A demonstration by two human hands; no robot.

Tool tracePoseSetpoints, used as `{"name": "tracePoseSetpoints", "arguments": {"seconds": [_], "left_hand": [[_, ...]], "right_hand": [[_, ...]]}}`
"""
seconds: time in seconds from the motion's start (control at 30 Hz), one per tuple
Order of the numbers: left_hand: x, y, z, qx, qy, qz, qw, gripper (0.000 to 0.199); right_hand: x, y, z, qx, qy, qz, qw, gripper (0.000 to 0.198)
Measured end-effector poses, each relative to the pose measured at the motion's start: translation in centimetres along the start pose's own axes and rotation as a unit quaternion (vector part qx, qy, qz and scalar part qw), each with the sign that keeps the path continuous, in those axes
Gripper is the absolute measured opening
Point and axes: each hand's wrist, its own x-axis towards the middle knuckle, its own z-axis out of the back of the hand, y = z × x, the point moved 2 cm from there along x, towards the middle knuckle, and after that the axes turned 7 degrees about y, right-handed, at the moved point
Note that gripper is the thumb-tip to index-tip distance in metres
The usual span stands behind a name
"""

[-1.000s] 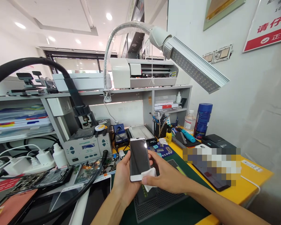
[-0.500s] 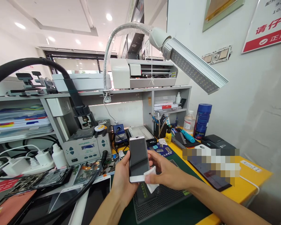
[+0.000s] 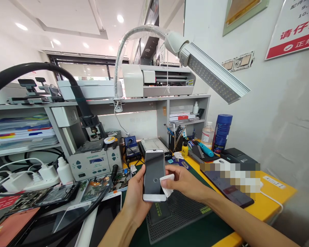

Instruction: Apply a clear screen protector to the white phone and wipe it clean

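A white-framed smartphone [image 3: 154,171] with a dark screen is held upright, tilted back, above the work mat. My left hand [image 3: 136,195] grips it from the left and below, thumb along its left edge. At the phone's lower right edge, my right hand [image 3: 182,181] pinches a folded white wipe [image 3: 168,183] between thumb and fingers. The wipe overlaps the edge of the screen; whether it presses on the glass I cannot tell. A small round smudge or reflection shows on the lower screen. Below lies a grey perforated mat [image 3: 185,216] on a green surface.
Phone parts and a white phone panel [image 3: 108,206] lie at left, crossed by a black hose [image 3: 87,209]. A grey rework station [image 3: 92,161] stands behind them. Rightward are another phone [image 3: 229,185], a yellow bottle [image 3: 184,149] and a blue can [image 3: 222,133]. An LED lamp [image 3: 216,73] hangs overhead.
The phone has shifted slightly right in my left hand's grip. My right hand with the wipe has moved up a little from the bottom edge to the lower right side.
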Motion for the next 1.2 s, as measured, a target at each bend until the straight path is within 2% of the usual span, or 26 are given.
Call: {"name": "tracePoseSetpoints", "arguments": {"seconds": [0.17, 0.37, 0.63, 0.77, 0.87, 0.97, 1.2], "left_hand": [[0.1, 0.1, 0.3, 0.014, 0.024, -0.021, 0.999, 0.037], [0.1, 0.3, 0.6, 0.037, 0.048, 0.009, 0.998, 0.043], [-0.4, 0.4, -0.1, 0.05, 0.036, 0.027, 0.998, 0.044], [-0.5, 0.6, -0.1, 0.062, 0.044, 0.026, 0.997, 0.044], [-0.4, 0.8, 0.1, 0.076, 0.058, 0.027, 0.995, 0.045], [-0.2, 1.0, 0.4, 0.082, 0.072, 0.032, 0.993, 0.045], [-0.1, 1.0, 0.2, 0.104, 0.101, 0.054, 0.988, 0.051]], "right_hand": [[0.0, 0.0, 0.1, -0.022, -0.037, -0.006, 0.999, 0.036], [0.0, 0.0, 0.4, -0.076, -0.059, 0.001, 0.995, 0.039], [0.0, -0.3, 0.6, -0.084, -0.053, -0.001, 0.995, 0.043], [0.1, 0.3, 0.9, -0.068, -0.084, 0.037, 0.993, 0.034], [0.1, 0.9, 1.0, -0.046, -0.098, 0.075, 0.991, 0.051], [0.1, 1.1, 1.0, -0.042, -0.103, 0.093, 0.989, 0.052], [-0.2, 0.6, 1.9, -0.03, -0.141, 0.038, 0.989, 0.036]]}}
